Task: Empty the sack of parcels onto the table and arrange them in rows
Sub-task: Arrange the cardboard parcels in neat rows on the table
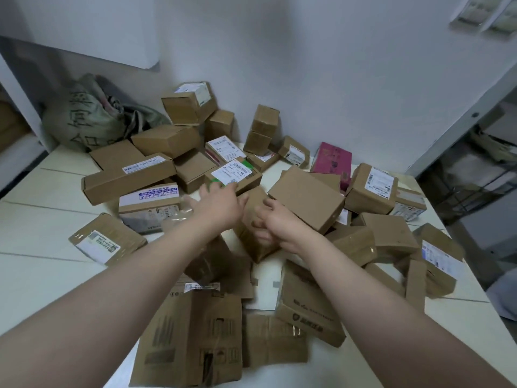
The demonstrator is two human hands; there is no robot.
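Several brown cardboard parcels lie in a loose heap across the white table point(42, 264). The green sack point(89, 116) slumps crumpled at the table's far left corner against the wall. My left hand point(221, 203) stretches forward with fingers spread, its fingertips at a parcel with a white label and green tape point(237, 172). My right hand point(274, 225) grips a small plain brown box point(251, 222) in the middle of the heap, fingers curled round its right side. A pink box point(333, 161) lies at the back right.
Large flat cartons point(190, 337) lie at the near edge between my arms. The white wall closes the table's far side. A metal shelf frame point(461, 124) stands to the right, beyond the table's edge. Bare tabletop shows at the near left.
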